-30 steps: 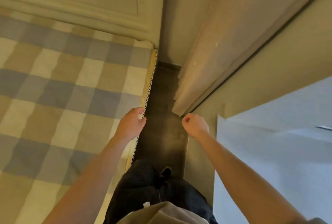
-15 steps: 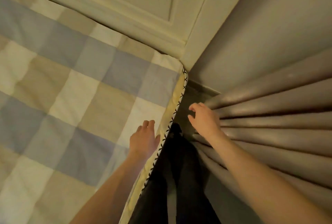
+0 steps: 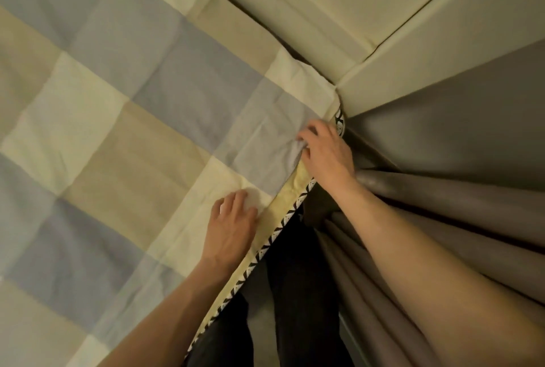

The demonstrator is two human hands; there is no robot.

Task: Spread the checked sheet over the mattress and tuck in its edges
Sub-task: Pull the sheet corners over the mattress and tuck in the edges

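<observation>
The right hand (image 3: 326,154) is curled, fingers pinching a bunched fold of the checked sheet (image 3: 132,119) near the bed's corner at about 2 o'clock. The left hand (image 3: 233,228) lies open and flat, palm down, pressing the sheet just inside the mattress (image 3: 290,192) edge. The sheet covers the bed from 7 to 1 o'clock; its visible edge runs diagonally along yellow mattress piping. Grey curtains (image 3: 442,190) hang at 4 o'clock, beside a cream headboard (image 3: 295,7). No writing is legible.
</observation>
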